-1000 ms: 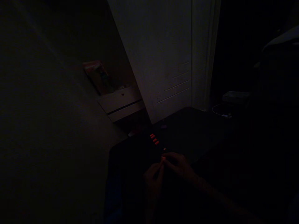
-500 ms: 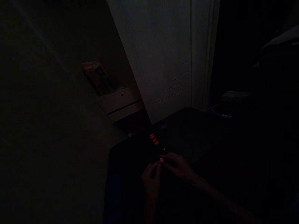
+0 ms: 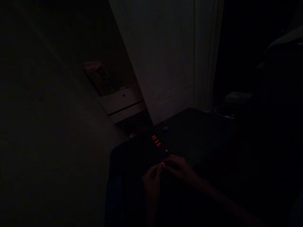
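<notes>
My left hand point(image 3: 151, 176) and my right hand point(image 3: 178, 165) meet over the dark table, their fingertips pinched together on a small orange-red piece point(image 3: 162, 164). Its exact kind is too small and dim to make out, and the fingers cover part of it. Just beyond my right fingertips lies a tiny pale pink-red piece point(image 3: 166, 150). Farther off, several small red block-like pieces point(image 3: 156, 142) lie in a slanting row. A small purple object point(image 3: 166, 128) rests near the table's far edge.
The room is very dark. Behind the dark table point(image 3: 189, 126) stands a pale door-like panel point(image 3: 165, 63). A drawer unit point(image 3: 125, 102) with a reddish bag point(image 3: 96, 72) on it is at the left. A white cable point(image 3: 219, 110) and a pale box point(image 3: 239, 96) lie at the right.
The held piece has moved slightly down and left with my hands and has turned, with less of its pale face showing. The pieces on the table have stayed put. The picture is dimmer.
</notes>
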`<state>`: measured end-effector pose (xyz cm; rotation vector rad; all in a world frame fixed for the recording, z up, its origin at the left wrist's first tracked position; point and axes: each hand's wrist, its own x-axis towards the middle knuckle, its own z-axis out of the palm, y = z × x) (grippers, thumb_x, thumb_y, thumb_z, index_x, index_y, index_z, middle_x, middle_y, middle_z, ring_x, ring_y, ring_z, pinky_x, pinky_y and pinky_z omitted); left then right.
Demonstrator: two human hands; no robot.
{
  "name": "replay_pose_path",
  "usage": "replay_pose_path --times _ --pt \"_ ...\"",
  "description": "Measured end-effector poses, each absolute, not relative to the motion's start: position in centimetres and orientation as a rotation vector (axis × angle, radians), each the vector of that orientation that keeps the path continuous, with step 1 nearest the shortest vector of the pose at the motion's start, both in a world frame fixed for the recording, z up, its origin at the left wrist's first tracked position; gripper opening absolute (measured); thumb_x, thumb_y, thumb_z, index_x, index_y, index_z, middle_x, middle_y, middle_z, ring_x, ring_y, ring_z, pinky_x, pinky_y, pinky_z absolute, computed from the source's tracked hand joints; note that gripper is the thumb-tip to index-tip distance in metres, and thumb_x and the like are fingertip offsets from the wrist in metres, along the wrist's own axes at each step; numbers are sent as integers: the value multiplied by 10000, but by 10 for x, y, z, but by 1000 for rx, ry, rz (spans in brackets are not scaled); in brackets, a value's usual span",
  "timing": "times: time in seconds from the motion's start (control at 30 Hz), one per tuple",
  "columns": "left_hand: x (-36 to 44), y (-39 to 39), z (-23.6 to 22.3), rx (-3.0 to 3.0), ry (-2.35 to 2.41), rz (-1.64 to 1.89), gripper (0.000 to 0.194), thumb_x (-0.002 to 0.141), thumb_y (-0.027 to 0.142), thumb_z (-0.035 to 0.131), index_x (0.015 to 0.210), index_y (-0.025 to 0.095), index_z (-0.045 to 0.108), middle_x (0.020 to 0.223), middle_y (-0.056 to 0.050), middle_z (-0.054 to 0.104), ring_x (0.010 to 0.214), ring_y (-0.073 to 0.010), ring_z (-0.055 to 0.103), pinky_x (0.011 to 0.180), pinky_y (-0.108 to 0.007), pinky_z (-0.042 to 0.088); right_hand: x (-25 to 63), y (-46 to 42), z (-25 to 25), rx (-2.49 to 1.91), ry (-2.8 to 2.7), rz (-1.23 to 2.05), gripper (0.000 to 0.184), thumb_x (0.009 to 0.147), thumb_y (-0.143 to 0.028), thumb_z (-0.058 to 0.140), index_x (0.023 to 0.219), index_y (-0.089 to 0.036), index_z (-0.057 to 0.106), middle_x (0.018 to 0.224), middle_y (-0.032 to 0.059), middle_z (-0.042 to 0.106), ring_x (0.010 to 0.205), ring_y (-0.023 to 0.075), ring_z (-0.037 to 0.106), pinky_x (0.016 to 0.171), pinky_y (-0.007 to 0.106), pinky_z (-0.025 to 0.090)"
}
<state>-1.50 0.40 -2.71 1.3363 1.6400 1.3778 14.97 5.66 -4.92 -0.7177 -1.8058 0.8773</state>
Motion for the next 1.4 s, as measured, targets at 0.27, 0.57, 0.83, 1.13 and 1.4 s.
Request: replay_pose_path --times 0.27,0.57,0.83,1.13,1.4 --pt "-16 5 -28 1417 1699 1382 377 855 537 657 852 181 783 847 -112 800 803 -286 748 774 -385 583 151 55 -48 -647 -1824 856 202 992 -346 661 1150 -239 729 1105 61 738 1011 198 702 898 319 550" --pt "-16 5 -28 1477 1704 1481 343 851 508 680 882 188 798 906 -116 803 858 -290 754 816 -401 594 149 57 -46 -864 -1737 872 185 921 -378 739 979 -203 723 948 44 739 841 190 716 746 291 560" --pt "-16 6 -31 1428 1606 1434 272 827 433 744 914 186 820 954 -117 815 911 -295 765 854 -394 608 149 56 -46 -849 -1770 915 209 927 -392 728 1006 -198 732 914 43 770 802 190 731 736 296 570" --pt "-17 6 -30 1356 1624 1418 303 807 461 743 892 181 823 951 -114 821 915 -303 765 876 -407 595 150 57 -48 -756 -1784 846 203 981 -395 670 1047 -224 760 1009 58 775 919 201 733 844 321 571" --pt "-18 7 -29 1278 1591 1433 365 772 511 760 845 155 794 863 -110 808 825 -274 756 766 -356 596 153 55 -44 -681 -1792 884 265 995 -444 640 1080 -233 775 1051 67 779 970 210 734 886 330 573"
